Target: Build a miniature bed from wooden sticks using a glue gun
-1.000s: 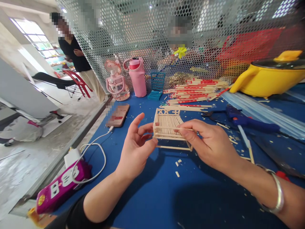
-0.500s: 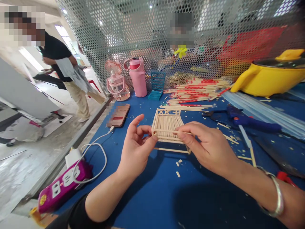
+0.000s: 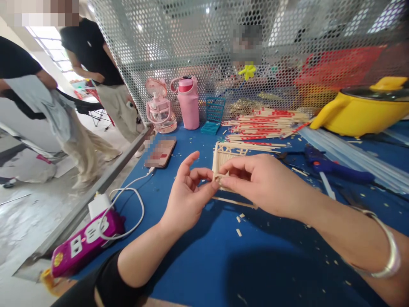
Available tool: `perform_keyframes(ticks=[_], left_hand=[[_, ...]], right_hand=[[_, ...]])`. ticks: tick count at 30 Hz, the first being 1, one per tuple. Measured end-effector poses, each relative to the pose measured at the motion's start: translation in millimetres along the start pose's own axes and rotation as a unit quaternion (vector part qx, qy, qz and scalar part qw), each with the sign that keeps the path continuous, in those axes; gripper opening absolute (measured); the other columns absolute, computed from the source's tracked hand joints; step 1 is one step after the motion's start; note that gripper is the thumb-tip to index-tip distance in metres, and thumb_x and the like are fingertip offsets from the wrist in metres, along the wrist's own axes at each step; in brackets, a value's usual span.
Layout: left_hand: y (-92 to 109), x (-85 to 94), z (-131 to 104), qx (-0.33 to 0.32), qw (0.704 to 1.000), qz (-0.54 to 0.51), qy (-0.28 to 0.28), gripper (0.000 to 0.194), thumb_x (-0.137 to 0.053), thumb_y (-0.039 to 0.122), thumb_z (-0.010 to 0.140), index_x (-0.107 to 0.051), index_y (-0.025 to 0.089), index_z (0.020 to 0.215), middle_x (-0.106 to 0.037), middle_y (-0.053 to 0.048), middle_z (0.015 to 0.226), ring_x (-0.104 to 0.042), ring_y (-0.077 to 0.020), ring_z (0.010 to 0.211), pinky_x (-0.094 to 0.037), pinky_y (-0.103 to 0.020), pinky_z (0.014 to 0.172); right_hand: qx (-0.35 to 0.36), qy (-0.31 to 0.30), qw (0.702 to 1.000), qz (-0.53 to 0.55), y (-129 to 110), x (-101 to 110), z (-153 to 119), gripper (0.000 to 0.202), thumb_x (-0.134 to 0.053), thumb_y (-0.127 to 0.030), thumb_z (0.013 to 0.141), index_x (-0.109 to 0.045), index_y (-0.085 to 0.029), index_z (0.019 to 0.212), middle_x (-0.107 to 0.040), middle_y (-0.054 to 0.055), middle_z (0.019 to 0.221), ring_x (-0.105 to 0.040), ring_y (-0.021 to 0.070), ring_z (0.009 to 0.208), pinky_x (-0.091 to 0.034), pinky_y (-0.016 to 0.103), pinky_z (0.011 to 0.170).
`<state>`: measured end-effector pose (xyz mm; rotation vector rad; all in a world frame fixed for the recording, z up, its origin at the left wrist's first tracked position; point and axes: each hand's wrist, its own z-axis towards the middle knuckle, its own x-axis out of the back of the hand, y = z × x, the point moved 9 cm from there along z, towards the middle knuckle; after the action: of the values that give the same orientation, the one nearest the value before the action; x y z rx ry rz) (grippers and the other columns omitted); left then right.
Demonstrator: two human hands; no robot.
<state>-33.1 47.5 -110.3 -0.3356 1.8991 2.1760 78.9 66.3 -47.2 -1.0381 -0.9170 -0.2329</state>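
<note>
A small frame of pale wooden sticks (image 3: 226, 158), with a slatted panel and a crossed-stick strip at its far end, is held above the blue table. My left hand (image 3: 191, 194) pinches its near left corner between thumb and finger, index finger raised. My right hand (image 3: 262, 183) reaches across the frame, its thumb and fingertips closed at the same corner and covering much of the slats. Whether a separate small piece lies between the right fingertips is too small to tell.
Behind stand a pink bottle (image 3: 188, 104), a clear bottle (image 3: 161, 115) and a teal rack (image 3: 213, 115). Wrapped sticks (image 3: 265, 123), a yellow pot (image 3: 367, 108) and a blue glue gun (image 3: 335, 166) lie right; a phone (image 3: 162, 152) and purple power strip (image 3: 86, 245) left. Two people stand beyond.
My right hand has moved left along the frame to the corner by my left hand. The frame has shifted slightly right in view. A second person now shows at the left.
</note>
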Motion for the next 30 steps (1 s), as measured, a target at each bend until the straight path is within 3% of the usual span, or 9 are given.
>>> perform_keyframes(ticks=[9, 18, 23, 30], left_hand=[[4, 0.1, 0, -0.042, 0.999, 0.012, -0.009, 0.069, -0.073, 0.014, 0.07, -0.038, 0.025, 0.128, -0.055, 0.0, 0.094, -0.055, -0.0103, 0.084, -0.047, -0.021, 0.07], [4, 0.5, -5, -0.032, 0.968, 0.248, -0.009, 0.04, -0.076, 0.029, 0.07, -0.063, 0.019, 0.106, -0.064, -0.003, 0.087, -0.055, -0.0151, 0.079, -0.044, -0.028, 0.074], [4, 2.4, -9, -0.045, 0.975, 0.215, 0.026, 0.028, -0.071, 0.029, 0.075, -0.07, 0.02, 0.101, -0.07, -0.003, 0.087, -0.059, -0.0156, 0.076, -0.046, -0.029, 0.076], [8, 4.6, -11, -0.061, 0.977, 0.203, 0.021, 0.026, -0.068, 0.031, 0.077, -0.073, 0.026, 0.102, -0.072, -0.003, 0.088, -0.062, -0.0178, 0.079, -0.046, -0.03, 0.076]], right_hand=[[-0.036, -0.044, 0.998, 0.015, 10, -6, 1, 0.027, -0.054, -0.038, 0.083, -0.061, -0.02, 0.065, -0.049, -0.004, 0.055, -0.04, 0.008, 0.049, -0.028, 0.021, 0.041], [-0.042, -0.059, 0.997, 0.041, 14, -2, 2, 0.024, -0.053, -0.038, 0.083, -0.065, -0.02, 0.074, -0.055, -0.002, 0.06, -0.045, 0.0091, 0.051, -0.031, 0.021, 0.042], [-0.033, -0.059, 0.998, 0.013, 8, 2, 3, 0.024, -0.053, -0.037, 0.083, -0.064, -0.02, 0.068, -0.051, -0.003, 0.055, -0.042, 0.0084, 0.049, -0.03, 0.021, 0.041], [0.008, -0.075, 0.994, -0.082, -14, 11, 12, 0.019, -0.057, -0.03, 0.078, -0.065, -0.021, 0.063, -0.054, -0.004, 0.05, -0.044, 0.0082, 0.045, -0.029, 0.021, 0.038]])
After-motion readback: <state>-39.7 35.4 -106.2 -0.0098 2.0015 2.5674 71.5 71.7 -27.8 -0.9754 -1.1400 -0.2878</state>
